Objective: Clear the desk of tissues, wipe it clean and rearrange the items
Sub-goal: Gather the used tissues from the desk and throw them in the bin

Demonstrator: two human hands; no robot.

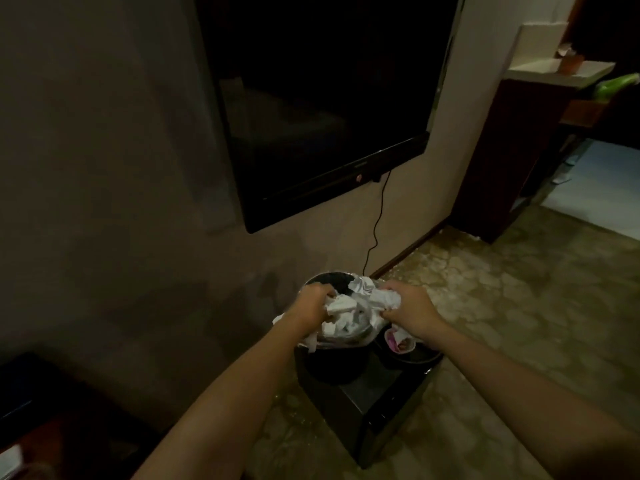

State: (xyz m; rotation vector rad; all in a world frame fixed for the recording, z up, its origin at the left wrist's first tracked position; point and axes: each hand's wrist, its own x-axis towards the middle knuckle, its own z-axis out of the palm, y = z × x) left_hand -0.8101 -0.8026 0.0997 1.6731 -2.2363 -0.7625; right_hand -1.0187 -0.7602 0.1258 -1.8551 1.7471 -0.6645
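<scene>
A dark TV (311,98) hangs on the wall, its lower edge above a bin (323,275) set close to the wall on a black stand (381,393). Open floor (519,306) spreads to the right. Crumpled tissues (346,308) bunch over the bin's rim, gripped by the left hand (311,306) and the right hand (412,310); some possibly lie inside.

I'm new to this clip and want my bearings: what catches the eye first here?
Both hands stand out at lower centre: the left hand and right hand each grip crumpled white paper tissues over a round black waste bin lined with clear plastic. Above them, a large black flat-screen television hangs on the wall, unlit.
</scene>
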